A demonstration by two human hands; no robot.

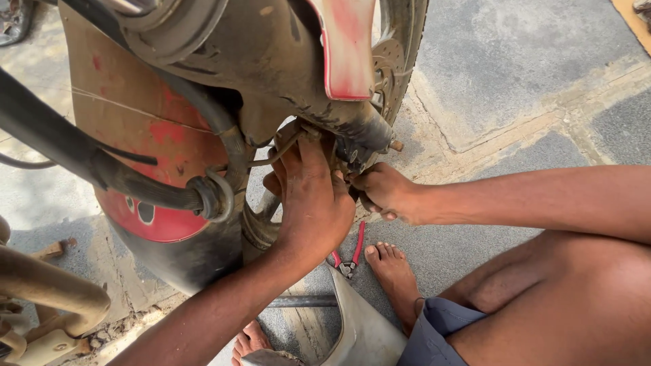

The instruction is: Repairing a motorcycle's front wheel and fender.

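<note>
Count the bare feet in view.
2. One bare foot lies flat on the grey pavement beside the red-handled pliers; the other bare foot shows only toes at the bottom edge, partly hidden by the forearm.

The left hand (313, 196) covers the part it grips, and the right hand's (388, 193) fingertips vanish behind the caliper (366, 139). The pliers' (349, 252) handles run under the left wrist. The wheel (400, 47) is cut off at the top edge.

Dusty red mudguard (152, 135), red-handled pliers (349, 254), grey paved floor (488, 61), blue-grey shorts (441, 332), black hoses (81, 156).
</note>
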